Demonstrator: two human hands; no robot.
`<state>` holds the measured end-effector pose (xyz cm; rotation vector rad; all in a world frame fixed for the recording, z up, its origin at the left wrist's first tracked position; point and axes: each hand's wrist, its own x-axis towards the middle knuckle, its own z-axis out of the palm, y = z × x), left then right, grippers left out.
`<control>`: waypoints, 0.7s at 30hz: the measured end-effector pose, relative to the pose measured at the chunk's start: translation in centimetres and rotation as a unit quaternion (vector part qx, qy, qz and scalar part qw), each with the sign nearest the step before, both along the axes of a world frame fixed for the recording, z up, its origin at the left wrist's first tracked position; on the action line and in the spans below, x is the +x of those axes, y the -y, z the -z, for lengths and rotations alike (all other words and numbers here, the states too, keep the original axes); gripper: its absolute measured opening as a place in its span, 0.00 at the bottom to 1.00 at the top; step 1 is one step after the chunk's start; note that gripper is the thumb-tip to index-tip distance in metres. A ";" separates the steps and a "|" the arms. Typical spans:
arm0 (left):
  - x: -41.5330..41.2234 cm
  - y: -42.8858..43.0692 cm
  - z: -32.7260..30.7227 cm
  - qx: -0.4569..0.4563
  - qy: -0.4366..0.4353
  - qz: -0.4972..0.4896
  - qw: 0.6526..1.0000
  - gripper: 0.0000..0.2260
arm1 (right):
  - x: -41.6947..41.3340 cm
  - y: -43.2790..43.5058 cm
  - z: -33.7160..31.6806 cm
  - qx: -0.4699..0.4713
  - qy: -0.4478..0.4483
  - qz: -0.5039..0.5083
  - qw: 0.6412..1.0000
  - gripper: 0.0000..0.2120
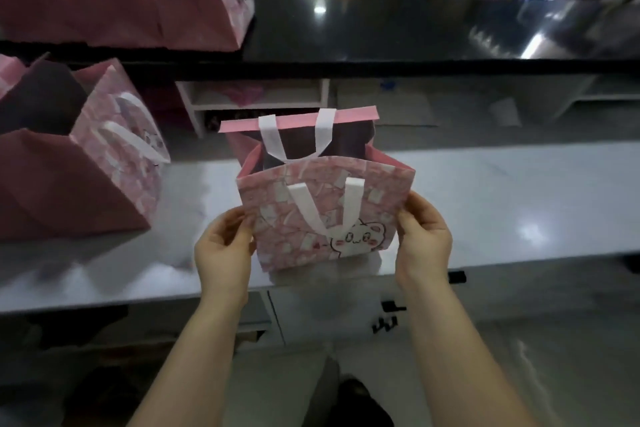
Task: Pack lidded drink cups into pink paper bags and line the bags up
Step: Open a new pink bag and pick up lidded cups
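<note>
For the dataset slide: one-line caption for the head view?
Left hand and right hand grip the sides of an open pink paper bag with white handles at a white counter.

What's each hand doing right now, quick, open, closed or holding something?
Left hand: grips the left edge of the pink paper bag.
Right hand: grips the same bag's right edge.

You can read no words, numbers or brand here; the pink bag (374,198) at frame centre shows only a cartoon face (356,237).
</note>
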<state>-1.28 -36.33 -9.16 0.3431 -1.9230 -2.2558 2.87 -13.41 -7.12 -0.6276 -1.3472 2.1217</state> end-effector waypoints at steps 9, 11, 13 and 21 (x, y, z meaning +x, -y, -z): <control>3.6 -14.0 -1.3 -0.020 -0.021 0.216 0.976 0.10 | 12.4 -10.4 -1.2 0.014 -0.023 0.222 0.975 0.08; 5.2 -17.8 -1.6 -0.023 -0.025 0.258 0.966 0.12 | 15.3 -13.3 -1.4 0.015 -0.022 0.262 0.965 0.08; 7.1 -21.8 -1.9 -0.021 -0.035 0.305 0.951 0.12 | 18.2 -16.7 -1.7 0.002 -0.029 0.290 0.957 0.09; 15.3 -41.5 -4.9 0.001 -0.071 0.428 0.901 0.10 | 29.9 -33.5 -4.1 -0.015 -0.059 0.368 0.928 0.12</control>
